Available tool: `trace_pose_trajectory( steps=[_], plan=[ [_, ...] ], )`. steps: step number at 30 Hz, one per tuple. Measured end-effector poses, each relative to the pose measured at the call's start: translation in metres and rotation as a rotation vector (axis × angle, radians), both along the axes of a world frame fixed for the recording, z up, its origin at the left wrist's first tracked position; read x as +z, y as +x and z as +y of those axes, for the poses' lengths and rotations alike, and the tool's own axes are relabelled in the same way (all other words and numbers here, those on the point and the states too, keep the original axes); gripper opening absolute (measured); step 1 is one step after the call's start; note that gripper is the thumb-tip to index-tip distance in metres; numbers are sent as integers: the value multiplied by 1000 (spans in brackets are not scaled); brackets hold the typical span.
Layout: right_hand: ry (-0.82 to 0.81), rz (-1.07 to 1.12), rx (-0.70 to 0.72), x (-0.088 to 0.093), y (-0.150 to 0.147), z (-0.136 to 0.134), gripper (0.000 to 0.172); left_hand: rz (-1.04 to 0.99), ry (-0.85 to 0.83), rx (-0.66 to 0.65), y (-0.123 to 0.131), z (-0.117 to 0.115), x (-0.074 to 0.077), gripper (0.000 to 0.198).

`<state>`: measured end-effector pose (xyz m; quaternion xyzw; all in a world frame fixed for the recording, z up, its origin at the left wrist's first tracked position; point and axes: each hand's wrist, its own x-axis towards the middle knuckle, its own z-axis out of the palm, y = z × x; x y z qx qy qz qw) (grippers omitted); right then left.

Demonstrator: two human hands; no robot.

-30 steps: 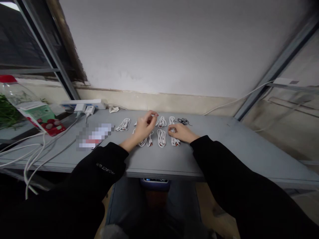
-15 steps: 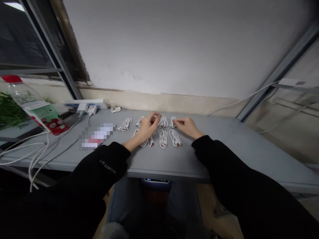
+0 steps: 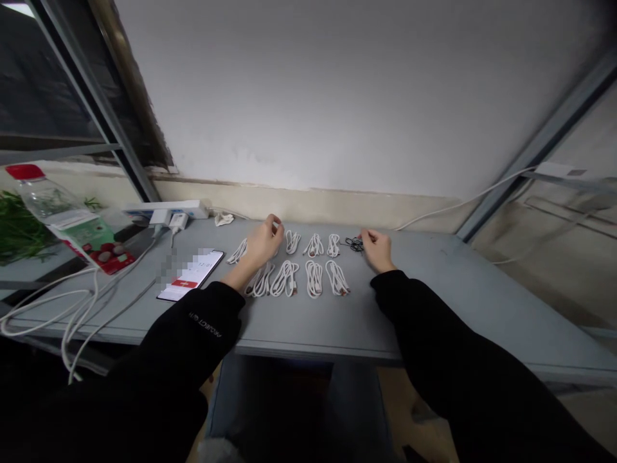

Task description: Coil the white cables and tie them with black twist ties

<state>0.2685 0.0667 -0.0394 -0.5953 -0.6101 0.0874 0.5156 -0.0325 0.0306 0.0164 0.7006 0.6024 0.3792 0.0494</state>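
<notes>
the left hand [image 3: 263, 243] hangs over the back row with its thumb and fingertips [image 3: 276, 226] pinched close together, though whether they hold anything is hidden. the right hand [image 3: 377, 250] is half open, its curled fingers [image 3: 365, 237] just beside a small black cord coil [image 3: 355, 244], and i cannot tell if they touch it. below and between the hands, white cable coils [image 3: 313, 278] lie side by side in two rows, an arrangement that keeps each bundle separate and easy to reach. they rest on a grey table [image 3: 434, 289], with a phone [image 3: 190, 275] lying face up to the left and a power strip [image 3: 166, 209] along the wall behind.
</notes>
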Motion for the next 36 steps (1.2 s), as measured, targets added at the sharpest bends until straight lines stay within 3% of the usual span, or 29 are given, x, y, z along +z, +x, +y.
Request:
trace_pose_trajectory(
  steps=[5, 11, 24, 29, 36],
  plan=[
    [-20, -98, -23, -1, -5, -4, 45, 428, -72, 266, -20, 9, 6, 36],
    [-42, -206, -86, 3, -8, -8, 41, 511, -257, 473, -30, 9, 8, 49],
    [-58, -245, -103, 0, -4, -3, 40, 495, -349, 520, -70, 10, 21, 48],
    [-97, -239, -124, -2, -3, -1, 39, 647, -433, 422, -53, 10, 8, 67],
    [-106, -252, -99, -3, -3, 0, 38, 673, -466, 363, -40, 11, -14, 62]
  ],
)
